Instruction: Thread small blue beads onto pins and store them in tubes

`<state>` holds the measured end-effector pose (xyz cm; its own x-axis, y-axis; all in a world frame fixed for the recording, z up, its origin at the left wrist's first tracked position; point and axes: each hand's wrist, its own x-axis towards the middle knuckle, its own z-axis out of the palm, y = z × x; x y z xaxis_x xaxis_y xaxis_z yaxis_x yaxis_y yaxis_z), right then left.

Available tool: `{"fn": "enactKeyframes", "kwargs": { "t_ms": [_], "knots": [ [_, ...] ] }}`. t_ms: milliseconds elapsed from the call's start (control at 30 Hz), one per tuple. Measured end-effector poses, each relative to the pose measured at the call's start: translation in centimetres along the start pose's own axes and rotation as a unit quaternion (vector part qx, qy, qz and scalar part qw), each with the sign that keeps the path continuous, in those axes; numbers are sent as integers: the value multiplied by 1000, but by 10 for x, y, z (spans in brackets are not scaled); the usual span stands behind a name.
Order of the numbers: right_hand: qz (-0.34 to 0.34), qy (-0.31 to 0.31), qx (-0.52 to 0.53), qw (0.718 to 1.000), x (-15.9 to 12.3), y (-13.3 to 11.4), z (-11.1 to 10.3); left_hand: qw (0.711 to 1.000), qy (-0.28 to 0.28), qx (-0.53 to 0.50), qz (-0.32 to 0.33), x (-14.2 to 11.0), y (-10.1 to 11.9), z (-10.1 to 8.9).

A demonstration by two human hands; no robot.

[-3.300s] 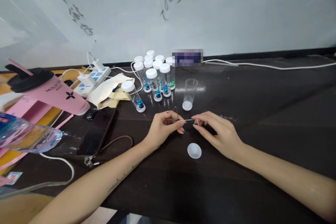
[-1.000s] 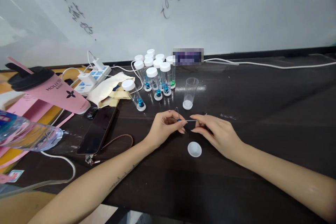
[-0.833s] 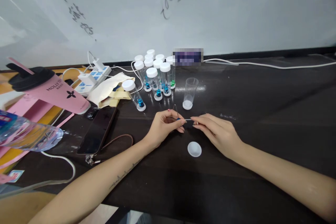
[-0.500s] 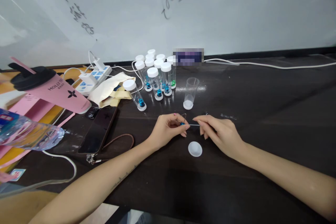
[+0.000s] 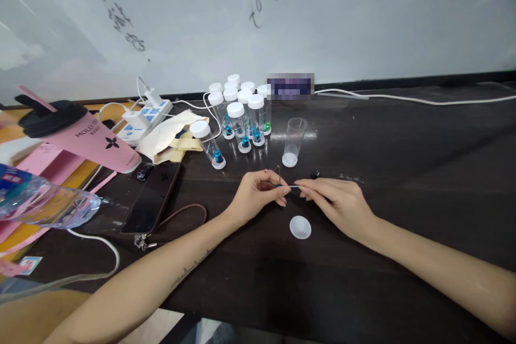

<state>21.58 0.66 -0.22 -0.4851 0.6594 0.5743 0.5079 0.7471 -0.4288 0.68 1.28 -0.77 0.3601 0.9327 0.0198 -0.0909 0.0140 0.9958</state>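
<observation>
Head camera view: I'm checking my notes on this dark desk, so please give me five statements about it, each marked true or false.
1. The left hand holds a small blue piece at its fingertips. True.
2. The right hand lies flat, palm down, holding nothing. False: the right hand's fingertips pinch a thin pale rod.
3. A white, round, cap-like piece lies nearer the person than the fingertips do. True.
4. The clear cylindrical tube standing apart, beyond the hands, wears a white cap. False: that tube's top is open.
5. A dark, rectangular smartphone lies left of the left hand. True.
</observation>
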Motion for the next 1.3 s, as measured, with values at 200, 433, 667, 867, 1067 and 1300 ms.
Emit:
{"fn": "enactKeyframes", "kwargs": {
  "t_ms": [200, 433, 667, 867, 1067, 1300],
  "knots": [
    [22, -37, 6, 999, -2, 0, 0, 999, 9, 32, 9, -1, 0, 1],
    [-5, 0, -5, 1000, -1, 1, 1, 999, 32, -36, -12, 2, 3, -1],
    [6, 13, 4, 1000, 0, 0, -1, 1000, -5, -23, -18, 1, 3, -2],
    [17, -24, 15, 999, 2, -1, -3, 1000, -28, 10, -8, 0, 1, 0],
    [15, -14, -19, 1000, 0, 0, 0, 1000, -8, -26, -10, 0, 2, -1],
    [-32, 27, -59, 997, -1, -1, -1, 998, -26, -48, -22, 1, 3, -3]
  ]
}}
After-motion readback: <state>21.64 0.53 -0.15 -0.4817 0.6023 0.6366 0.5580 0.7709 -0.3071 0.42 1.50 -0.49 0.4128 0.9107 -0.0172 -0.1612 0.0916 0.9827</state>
